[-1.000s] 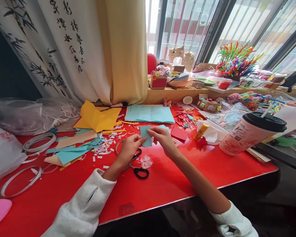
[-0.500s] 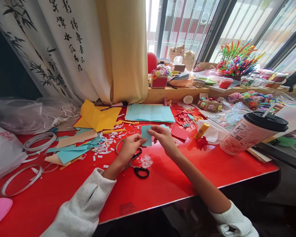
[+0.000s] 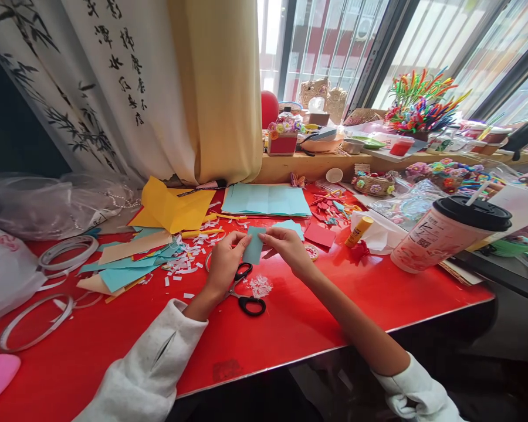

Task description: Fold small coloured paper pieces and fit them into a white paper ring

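A small light-blue piece of paper (image 3: 253,248) is held up above the red table between both hands. My left hand (image 3: 225,258) pinches its left edge with thumb and fingers closed. At its upper right edge, my right hand (image 3: 293,249) grips it the same way. Just below the paper lie black-handled scissors (image 3: 251,305), their blades partly hidden behind my left hand. White paper scraps (image 3: 260,286) are heaped beside the scissors. Behind my right hand, another light-blue piece (image 3: 291,226) rests on the table.
Blue sheets (image 3: 268,200) and yellow paper (image 3: 169,205) lie at the back. Left are coloured offcuts (image 3: 129,275) and white paper-strip rolls (image 3: 69,253). A red square (image 3: 320,234), a glue stick (image 3: 358,231) and a lidded drink cup (image 3: 444,234) are on the right.
The light-blue paper has shifted slightly left and tilted. My left hand's fingers have moved up along its edge; my right hand still grips its upper right.
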`<state>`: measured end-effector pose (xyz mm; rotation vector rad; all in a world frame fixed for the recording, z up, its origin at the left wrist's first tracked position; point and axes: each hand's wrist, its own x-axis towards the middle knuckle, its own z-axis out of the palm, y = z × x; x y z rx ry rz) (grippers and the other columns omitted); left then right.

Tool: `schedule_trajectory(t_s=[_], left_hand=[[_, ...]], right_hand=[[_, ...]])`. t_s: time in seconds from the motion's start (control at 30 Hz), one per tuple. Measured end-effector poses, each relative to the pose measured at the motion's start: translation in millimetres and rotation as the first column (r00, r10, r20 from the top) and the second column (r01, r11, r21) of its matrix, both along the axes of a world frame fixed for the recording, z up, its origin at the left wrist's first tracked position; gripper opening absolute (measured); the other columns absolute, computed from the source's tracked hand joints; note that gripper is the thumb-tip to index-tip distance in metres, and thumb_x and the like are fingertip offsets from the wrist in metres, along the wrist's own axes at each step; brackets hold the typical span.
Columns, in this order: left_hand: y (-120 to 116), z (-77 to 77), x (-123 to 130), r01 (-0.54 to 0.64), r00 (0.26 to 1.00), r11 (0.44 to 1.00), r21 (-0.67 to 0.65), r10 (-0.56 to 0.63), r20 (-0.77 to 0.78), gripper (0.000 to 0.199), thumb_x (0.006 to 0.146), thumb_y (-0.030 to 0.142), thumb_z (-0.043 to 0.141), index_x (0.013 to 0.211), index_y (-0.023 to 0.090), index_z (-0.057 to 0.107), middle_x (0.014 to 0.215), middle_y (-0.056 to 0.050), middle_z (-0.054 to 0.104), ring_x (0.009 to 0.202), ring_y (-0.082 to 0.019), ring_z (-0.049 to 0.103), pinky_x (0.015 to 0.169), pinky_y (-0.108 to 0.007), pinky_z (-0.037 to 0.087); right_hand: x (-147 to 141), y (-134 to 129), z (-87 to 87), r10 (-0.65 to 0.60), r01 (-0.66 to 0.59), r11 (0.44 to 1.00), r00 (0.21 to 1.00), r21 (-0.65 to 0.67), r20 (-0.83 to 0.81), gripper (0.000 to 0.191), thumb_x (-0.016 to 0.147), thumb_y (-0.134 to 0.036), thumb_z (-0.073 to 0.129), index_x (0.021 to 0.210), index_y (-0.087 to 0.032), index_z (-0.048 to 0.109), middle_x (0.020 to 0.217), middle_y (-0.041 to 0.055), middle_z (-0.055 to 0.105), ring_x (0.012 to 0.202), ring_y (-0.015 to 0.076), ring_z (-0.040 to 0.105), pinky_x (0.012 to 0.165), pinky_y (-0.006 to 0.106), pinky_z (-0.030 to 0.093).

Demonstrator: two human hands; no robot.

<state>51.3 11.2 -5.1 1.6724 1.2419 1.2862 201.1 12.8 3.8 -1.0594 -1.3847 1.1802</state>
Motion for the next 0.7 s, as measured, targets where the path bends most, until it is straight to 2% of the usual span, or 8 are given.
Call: schedule_trajectory(t_s=[0.07,0.13,0.2,0.27,0.43,0.57,0.63,0.7], left_hand=[[-1.4,-0.1,0.7,-0.066,0.989,0.989,0.132,0.082,-0.123,0.024,0.082,0.037,0.050,0.093,0.018,0.058,0.094,-0.005,0.061,0.088,-0.018,0.054,0.075,-0.027,0.042],[-2.5,0.2,1.1,-0.046,0.957,0.961,0.274,0.121,-0.265,0.024,0.084,0.035,0.048,0.098,0.018,0.058,0.099,-0.006,0.061,0.097,-0.019,0.051,0.085,-0.030,0.039],[-3.1,1.0,1.2,0.029,0.925,0.949,0.313,0.093,-0.368,0.027,0.085,0.036,0.047,0.100,0.017,0.059,0.101,-0.007,0.061,0.100,-0.020,0.050,0.089,-0.032,0.037],[-3.0,2.1,0.8,0.063,0.920,0.959,0.278,0.052,-0.389,0.031,0.084,0.038,0.049,0.105,0.017,0.058,0.104,-0.007,0.061,0.102,-0.020,0.050,0.089,-0.033,0.038],[0.7,1.7,-2.3,0.120,0.961,0.987,0.111,-0.088,-0.261,0.033,0.081,0.035,0.052,0.109,0.019,0.059,0.109,-0.006,0.062,0.100,-0.020,0.054,0.084,-0.030,0.042],[5.3,-2.7,-3.8,0.088,0.995,0.996,-0.029,-0.090,-0.040,0.033,0.081,0.031,0.050,0.110,0.018,0.058,0.103,-0.006,0.065,0.088,-0.020,0.060,0.072,-0.029,0.047],[6.6,-3.8,-4.2,0.092,0.990,0.994,-0.063,-0.085,0.113,0.034,0.080,0.034,0.050,0.109,0.017,0.058,0.100,-0.007,0.066,0.085,-0.020,0.061,0.068,-0.028,0.048],[6.7,-3.5,-4.7,0.106,0.973,0.990,-0.091,-0.084,0.214,0.037,0.079,0.036,0.053,0.110,0.018,0.058,0.096,-0.007,0.067,0.080,-0.019,0.061,0.064,-0.026,0.049]], right_hand=[[-0.7,-0.5,-2.4,-0.051,0.049,0.998,0.998,0.029,0.041,0.031,0.072,-0.044,0.060,0.067,-0.015,0.051,0.064,0.0009,0.056,0.059,0.0125,0.059,0.049,0.024,0.051],[-1.5,-1.0,-4.8,-0.095,0.088,0.993,0.992,0.075,0.087,0.033,0.072,-0.045,0.060,0.066,-0.016,0.047,0.060,-0.0011,0.054,0.055,0.0110,0.056,0.046,0.023,0.050],[-2.2,-1.2,-6.2,-0.105,0.092,0.991,0.986,0.099,0.130,0.034,0.072,-0.047,0.059,0.065,-0.017,0.044,0.058,-0.0026,0.052,0.053,0.0100,0.053,0.045,0.022,0.048],[-2.4,-0.9,-6.2,-0.099,0.082,0.991,0.981,0.105,0.165,0.036,0.072,-0.048,0.059,0.064,-0.018,0.042,0.057,-0.0033,0.051,0.051,0.0092,0.051,0.043,0.021,0.045],[-0.7,1.3,-3.1,-0.124,0.091,0.984,0.968,0.153,0.219,0.038,0.075,-0.050,0.055,0.061,-0.018,0.039,0.057,-0.0039,0.045,0.054,0.0093,0.049,0.050,0.022,0.045],[1.9,3.5,-2.4,-0.151,0.104,0.977,0.954,0.187,0.259,0.037,0.077,-0.048,0.053,0.061,-0.019,0.037,0.058,-0.0037,0.043,0.055,0.0094,0.046,0.053,0.023,0.044],[3.7,5.2,-3.5,-0.122,0.085,0.981,0.968,0.172,0.220,0.031,0.077,-0.046,0.053,0.067,-0.019,0.042,0.060,-0.0033,0.045,0.056,0.0099,0.047,0.054,0.024,0.045],[5.5,7.0,-4.6,-0.057,0.036,0.991,0.985,0.131,0.160,0.026,0.075,-0.043,0.056,0.081,-0.018,0.049,0.066,-0.0019,0.051,0.061,0.0112,0.051,0.056,0.025,0.046]])
